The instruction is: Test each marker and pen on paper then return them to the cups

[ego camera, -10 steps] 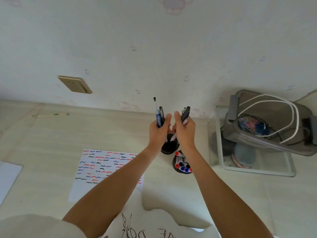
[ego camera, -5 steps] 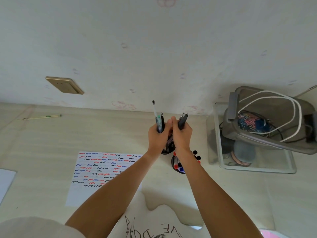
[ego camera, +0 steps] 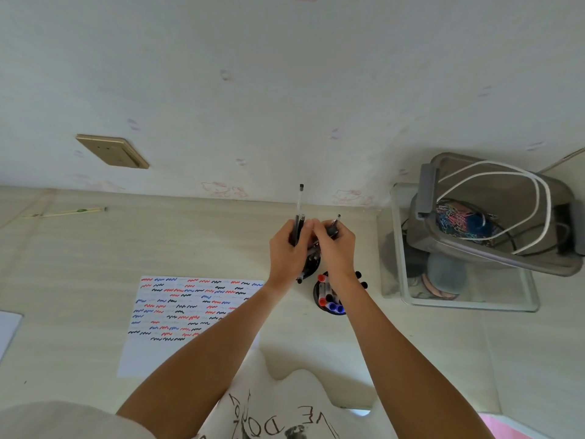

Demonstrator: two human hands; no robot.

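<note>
Gripping a bundle of pens (ego camera: 299, 217), the left hand (ego camera: 286, 253) is held over the dark cup (ego camera: 310, 264) near the bench's back edge. A second pen bunch (ego camera: 334, 226) is clutched by the right hand (ego camera: 337, 251), touching the left. The marker cup (ego camera: 329, 301), filled with red, blue and black caps, sits just in front. Scribbled test paper (ego camera: 190, 312) lies to the left, toward the front edge.
</note>
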